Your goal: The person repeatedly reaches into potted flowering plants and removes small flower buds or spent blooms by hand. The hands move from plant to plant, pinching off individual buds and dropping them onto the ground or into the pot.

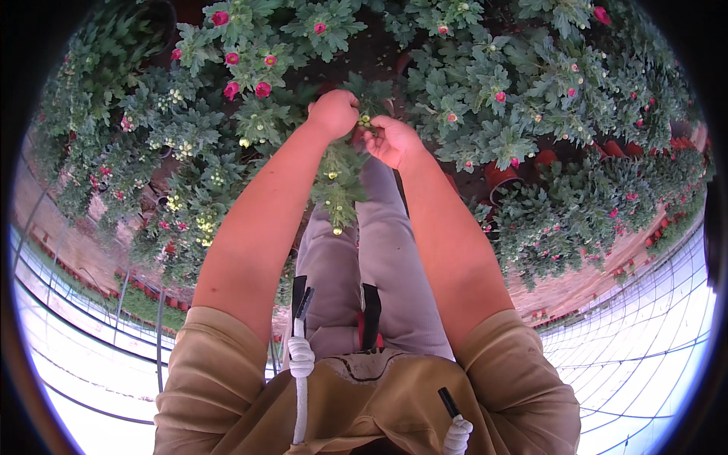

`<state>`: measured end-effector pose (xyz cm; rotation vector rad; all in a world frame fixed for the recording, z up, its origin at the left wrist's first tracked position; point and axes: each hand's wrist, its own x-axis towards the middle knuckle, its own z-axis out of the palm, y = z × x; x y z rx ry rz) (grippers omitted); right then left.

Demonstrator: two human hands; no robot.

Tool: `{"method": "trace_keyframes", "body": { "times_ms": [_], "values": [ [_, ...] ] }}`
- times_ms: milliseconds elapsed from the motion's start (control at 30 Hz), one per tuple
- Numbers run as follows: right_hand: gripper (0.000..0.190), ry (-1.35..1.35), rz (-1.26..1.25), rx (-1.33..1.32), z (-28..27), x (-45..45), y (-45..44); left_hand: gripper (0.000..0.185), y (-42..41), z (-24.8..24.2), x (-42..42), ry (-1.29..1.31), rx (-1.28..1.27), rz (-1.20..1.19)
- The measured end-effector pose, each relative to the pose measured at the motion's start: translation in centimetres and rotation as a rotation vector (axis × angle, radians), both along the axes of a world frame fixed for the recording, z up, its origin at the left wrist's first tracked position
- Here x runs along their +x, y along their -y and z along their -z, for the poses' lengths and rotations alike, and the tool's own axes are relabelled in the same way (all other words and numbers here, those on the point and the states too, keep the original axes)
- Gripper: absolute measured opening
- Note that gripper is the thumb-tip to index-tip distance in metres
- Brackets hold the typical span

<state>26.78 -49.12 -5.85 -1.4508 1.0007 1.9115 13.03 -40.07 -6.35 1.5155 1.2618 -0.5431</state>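
Note:
A small cluster of green chrysanthemum buds (364,120) shows between my two hands, above my legs. My left hand (334,114) is curled into a loose fist at the cluster's left side, and its fingertips and whatever they grip are hidden beneath it. From the right, my right hand (393,140) reaches the same cluster with thumb and forefinger brought close together at the buds, its other fingers curled. Below my left hand, a leafy chrysanthemum shoot (340,187) with pale buds hangs over my grey trousers (392,227).
Potted chrysanthemums (489,91) with pink blooms crowd both sides and the far side. A red plastic pot (500,176) stands at the right. White drawstrings (301,364) dangle from my brown top. Wire structures (625,352) curve along the lower rim.

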Motion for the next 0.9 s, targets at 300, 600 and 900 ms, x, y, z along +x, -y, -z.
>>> {"method": "trace_keyframes", "body": {
  "times_ms": [300, 600, 900],
  "values": [
    [0.013, 0.057, -0.024, 0.121, 0.0, 0.8, 0.0, 0.029, 0.2, -0.1, -0.4, 0.207, -0.388, -0.327],
    [0.021, -0.022, -0.013, 0.148, 0.1, 1.5, 0.4, 0.046, 0.8, -0.9, -1.0, 0.356, -0.441, -0.362],
    [0.017, 0.044, 0.001, 0.139, 0.2, 1.1, 0.4, 0.043, 1.2, -1.7, -0.3, 0.293, -0.278, -0.356]
  ]
}}
